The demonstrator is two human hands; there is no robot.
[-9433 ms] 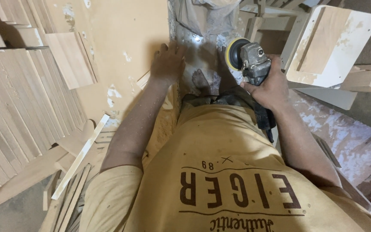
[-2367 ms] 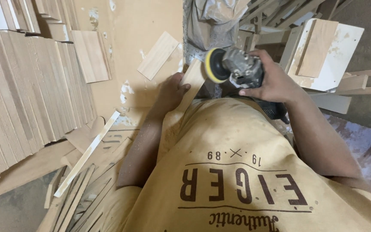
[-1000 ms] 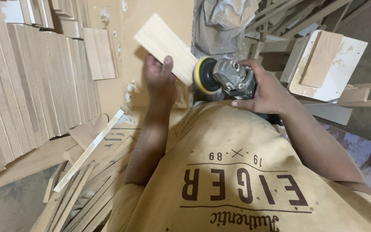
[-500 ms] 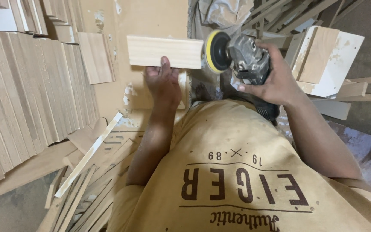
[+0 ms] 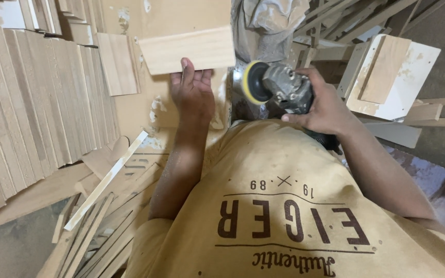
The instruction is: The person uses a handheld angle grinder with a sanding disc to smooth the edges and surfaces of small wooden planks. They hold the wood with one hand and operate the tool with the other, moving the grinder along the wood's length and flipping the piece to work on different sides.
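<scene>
So my left hand point(image 5: 192, 95) has a flat rectangular wood panel point(image 5: 187, 50) held up in front of me, thumb across its lower edge, other fingers tucked behind it. My right hand point(image 5: 321, 105) is wrapped tight around the grey angle grinder point(image 5: 284, 88), its yellow-rimmed sanding disc point(image 5: 254, 82) facing the panel, just beside it, not touching. A row of stacked boards point(image 5: 37, 103) leans on my left.

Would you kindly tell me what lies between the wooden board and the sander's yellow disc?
In the head view, nothing lies between the wooden board and the yellow disc; only a narrow bare gap separates them.
</scene>
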